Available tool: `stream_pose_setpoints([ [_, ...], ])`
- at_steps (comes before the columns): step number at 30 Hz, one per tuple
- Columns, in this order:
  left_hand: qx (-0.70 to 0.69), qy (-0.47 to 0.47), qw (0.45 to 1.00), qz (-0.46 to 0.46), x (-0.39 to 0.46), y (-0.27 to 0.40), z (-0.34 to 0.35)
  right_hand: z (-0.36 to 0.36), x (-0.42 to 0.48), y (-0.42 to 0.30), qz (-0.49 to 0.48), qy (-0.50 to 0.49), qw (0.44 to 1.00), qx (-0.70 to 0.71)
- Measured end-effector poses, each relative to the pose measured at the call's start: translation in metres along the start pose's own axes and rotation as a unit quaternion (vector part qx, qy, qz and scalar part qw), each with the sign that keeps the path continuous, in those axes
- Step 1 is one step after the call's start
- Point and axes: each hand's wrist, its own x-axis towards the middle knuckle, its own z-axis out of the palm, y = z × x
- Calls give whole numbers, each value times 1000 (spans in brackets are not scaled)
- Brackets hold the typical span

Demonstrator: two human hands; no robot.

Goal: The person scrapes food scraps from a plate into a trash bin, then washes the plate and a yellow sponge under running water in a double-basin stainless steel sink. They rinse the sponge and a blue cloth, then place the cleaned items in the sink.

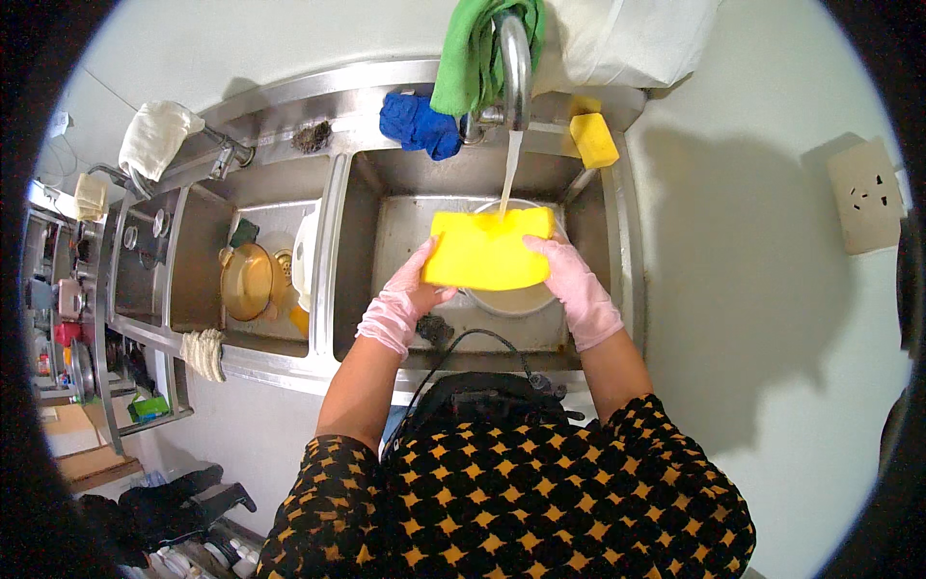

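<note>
A large yellow sponge [488,253] is gripped at its two ends by my hands, above the right basin [398,239] of a stainless steel sink. My left hand [416,282], in a pink glove, holds its left end. On the right end is my right hand [561,264], gloved in the same pink. A stream of water [511,170] runs from the chrome faucet [516,65] onto the sponge's far edge. Below it stands a round pale bowl [517,304], partly hidden by the sponge. A dark scouring pad [435,330] lies on the basin floor near my left wrist.
A green cloth [466,65] drapes over the faucet. Behind the basin lie a blue cloth [419,124], a smaller yellow sponge [595,140] and a steel scrubber [312,137]. The middle basin holds an amber glass pot [247,282] and a white dish [304,253]. A wall [723,289] borders the right.
</note>
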Motion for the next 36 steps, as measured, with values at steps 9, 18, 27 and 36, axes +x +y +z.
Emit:
stream_pose_setpoints([
  [9,112,42,988,101,-32,20,13,-20,40,-2,14,157,928,-338],
  [18,92,125,967,202,-56,27,-15,20,158,-68,-128,190,926,-301],
  [27,78,100,975,180,-67,22,-3,-26,218,-48,-213,155,930,-256],
  [36,51,27,986,157,-52,15,37,26,81,-59,-67,66,962,-258],
])
